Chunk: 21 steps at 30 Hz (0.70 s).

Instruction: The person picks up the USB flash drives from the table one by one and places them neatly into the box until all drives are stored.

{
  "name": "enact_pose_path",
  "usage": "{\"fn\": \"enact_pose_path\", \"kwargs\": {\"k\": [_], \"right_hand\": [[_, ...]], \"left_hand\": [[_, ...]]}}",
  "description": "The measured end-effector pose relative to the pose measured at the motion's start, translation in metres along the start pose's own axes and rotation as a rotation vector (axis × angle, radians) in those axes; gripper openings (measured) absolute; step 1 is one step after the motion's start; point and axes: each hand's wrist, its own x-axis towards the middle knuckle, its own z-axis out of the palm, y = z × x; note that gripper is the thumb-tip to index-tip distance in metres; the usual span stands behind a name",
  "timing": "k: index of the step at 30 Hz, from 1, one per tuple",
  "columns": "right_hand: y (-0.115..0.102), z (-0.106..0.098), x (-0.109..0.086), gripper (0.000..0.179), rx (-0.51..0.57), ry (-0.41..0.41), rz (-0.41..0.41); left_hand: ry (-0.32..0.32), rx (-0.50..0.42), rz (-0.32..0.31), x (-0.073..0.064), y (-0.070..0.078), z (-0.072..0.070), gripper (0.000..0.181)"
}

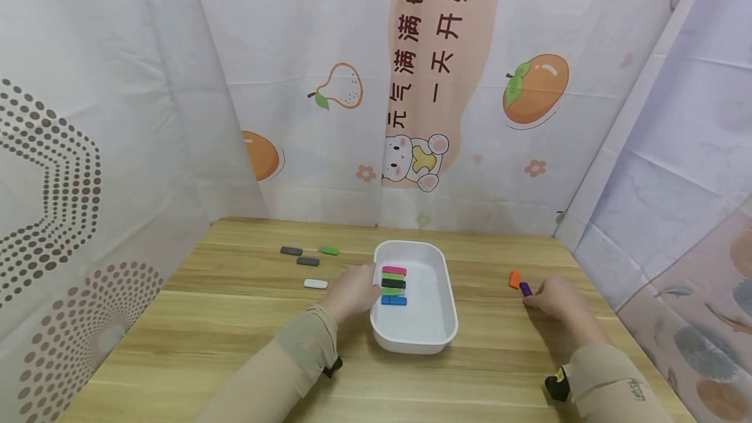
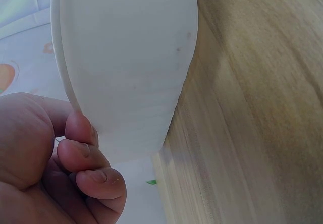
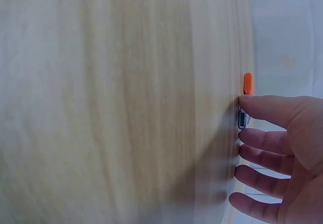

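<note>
In the head view, my left hand (image 1: 352,289) is at the left rim of a white plastic tray (image 1: 443,305). Its thumb and curled fingers pinch that rim in the left wrist view. At the right of the table, my right hand (image 1: 558,299) has thumb and index finger on either side of a purple USB stick (image 1: 525,289). The right wrist view shows this stick's metal end (image 3: 242,119) between them, with the other fingers extended. Just beyond lies an orange USB stick (image 1: 514,279). Pink (image 1: 394,271), black (image 1: 393,283), blue (image 1: 393,300) and green sticks lie stacked in a column inside the tray.
Left of the tray, on the wooden table (image 1: 235,318), lie two dark grey USB sticks (image 1: 308,262), a green one (image 1: 330,250) and a white one (image 1: 316,284). Printed curtains (image 1: 305,168) hang behind the table and along both sides.
</note>
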Motion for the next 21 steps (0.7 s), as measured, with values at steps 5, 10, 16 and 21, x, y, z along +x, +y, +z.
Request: {"fn": "enact_pose_path", "kwargs": {"k": [5,10,16,21], "right_hand": [[-0.0005,0.0001,-0.0008,0.027,0.001,0.006,-0.002],[0.0002,0.0023,-0.0027,0.032,-0.006,0.004,-0.002],[-0.0002,0.0030,-0.0036,0.036,-0.015,0.003,0.012],[-0.0014,0.0015,-0.0040,0.031,-0.014,0.004,0.017]], "left_hand": [[-0.003,0.004,-0.001,0.0002,0.0001,-0.0004,0.044],[0.008,0.011,0.011,-0.0007,0.0001,-0.0005,0.042],[0.014,0.011,0.016,-0.0009,-0.0007,-0.0001,0.040],[0.016,0.009,0.018,0.0001,-0.0018,0.0007,0.041]]}}
